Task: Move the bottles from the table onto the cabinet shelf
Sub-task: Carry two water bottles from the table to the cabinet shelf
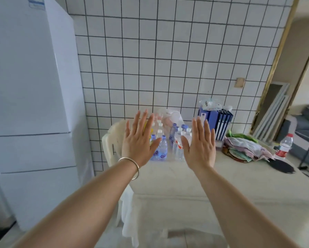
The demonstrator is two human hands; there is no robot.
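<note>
Several clear plastic water bottles (162, 149) with blue and white caps stand clustered at the far left of the cream-covered table (185, 183), near the tiled wall. My left hand (138, 140) and my right hand (200, 145) are both raised flat with fingers spread, palms facing away, in front of the cluster and hiding part of it. Neither hand touches a bottle. A thin bangle circles my left wrist. Another bottle with a red cap and label (284, 145) stands alone at the table's right edge. No cabinet shelf is in view.
A tall white fridge (30, 86) fills the left. A cream plastic chair (112, 138) stands left of the table. Blue folders (219, 122), a plastic bag (171, 117), folded cloths (246, 147) and a black round object (282, 167) lie on the table. A doorway opens at right.
</note>
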